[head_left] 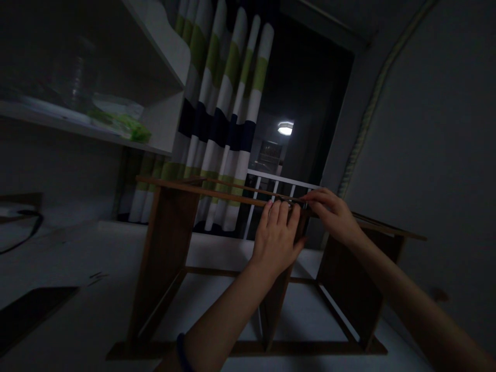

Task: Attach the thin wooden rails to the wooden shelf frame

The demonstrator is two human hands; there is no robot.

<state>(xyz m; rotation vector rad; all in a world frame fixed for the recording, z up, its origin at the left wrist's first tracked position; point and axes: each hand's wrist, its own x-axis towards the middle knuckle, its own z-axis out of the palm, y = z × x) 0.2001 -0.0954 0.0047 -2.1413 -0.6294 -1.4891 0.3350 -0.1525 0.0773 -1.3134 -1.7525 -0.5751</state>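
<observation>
A brown wooden shelf frame lies on a white surface, its boards standing upright and thin rails running along the top. My left hand is at the top of the middle board, fingers bent over the front rail and thumb against the board's right side. A dark band circles that wrist. Just to the right, my right hand pinches thumb and fingertips together at the rail joint. Something small and dark shows by the fingertips, too dim to name.
A white wall shelf with a green packet juts in at upper left. Striped curtains hang beside a dark window. A flat dark device, small dark slivers and a black cable lie at left.
</observation>
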